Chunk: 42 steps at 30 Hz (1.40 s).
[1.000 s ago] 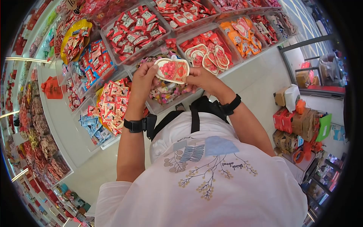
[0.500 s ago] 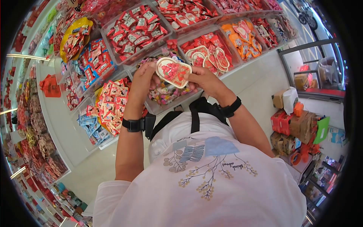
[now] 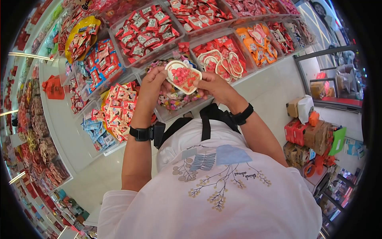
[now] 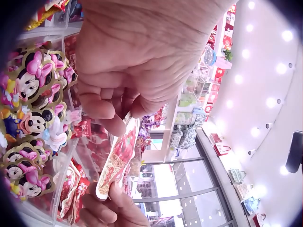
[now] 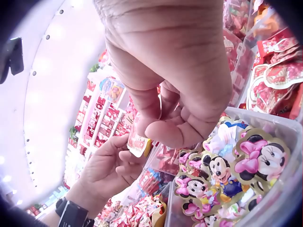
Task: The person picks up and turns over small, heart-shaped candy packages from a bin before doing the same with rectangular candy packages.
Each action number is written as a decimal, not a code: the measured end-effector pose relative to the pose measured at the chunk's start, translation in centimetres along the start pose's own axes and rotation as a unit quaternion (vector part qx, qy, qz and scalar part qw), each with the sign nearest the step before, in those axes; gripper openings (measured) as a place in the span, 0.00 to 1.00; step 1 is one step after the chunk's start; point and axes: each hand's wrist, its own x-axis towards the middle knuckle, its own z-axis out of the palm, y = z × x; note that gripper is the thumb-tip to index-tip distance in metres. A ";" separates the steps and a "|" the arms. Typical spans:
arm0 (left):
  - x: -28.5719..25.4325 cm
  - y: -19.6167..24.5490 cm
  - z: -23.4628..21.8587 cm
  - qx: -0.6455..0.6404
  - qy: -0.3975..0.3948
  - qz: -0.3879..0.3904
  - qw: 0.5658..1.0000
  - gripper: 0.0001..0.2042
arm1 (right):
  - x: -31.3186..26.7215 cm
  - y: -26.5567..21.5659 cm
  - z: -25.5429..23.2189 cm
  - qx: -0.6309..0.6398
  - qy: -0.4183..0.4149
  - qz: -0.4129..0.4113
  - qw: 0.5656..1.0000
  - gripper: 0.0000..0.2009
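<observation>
A flat, cream-edged packet [image 3: 183, 78] printed with red fruit is held up between both hands. My left hand [image 3: 152, 85] pinches its left end between thumb and fingers. The right hand [image 3: 220, 87] grips the opposite end, thumb on the printed face. From the left wrist view the packet [image 4: 118, 153] looks thin and is seen nearly edge-on. Below the hands is a clear bin [image 5: 277, 208] of cartoon mouse packets [image 5: 221, 172], partly hidden in the head view. Similar cream-edged packets [image 3: 234, 63] lie over red ones in the neighbouring bin.
More clear bins hold red packets [image 3: 146, 32] and orange packets [image 3: 260, 47]. At the left are red-and-white sachets [image 3: 119, 107], blue sachets [image 3: 97, 131] and a yellow bowl [image 3: 71, 42]. Cardboard boxes [image 3: 316, 137] are stacked on the right, near a glass door frame [image 3: 328, 49].
Over the last second the packet has turned so its right end sits lower. Both hands keep hold of it. The surroundings have shifted slightly in the head view.
</observation>
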 end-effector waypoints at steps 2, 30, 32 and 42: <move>0.1 0.0 0.0 0.003 0.002 0.000 1.000 0.12 | 0.0 0.0 0.0 0.000 -0.007 0.003 1.000 0.13; 0.7 0.7 0.3 0.061 -0.023 0.008 0.998 0.11 | -0.1 0.0 0.5 -0.001 -0.007 0.019 1.000 0.14; 0.7 0.8 0.3 0.060 -0.021 0.005 0.998 0.11 | 0.1 0.2 0.4 -0.001 -0.006 0.015 1.000 0.14; 1.2 0.0 -0.1 0.069 -0.007 0.001 0.998 0.10 | 0.1 0.1 0.2 -0.014 -0.016 0.020 1.000 0.13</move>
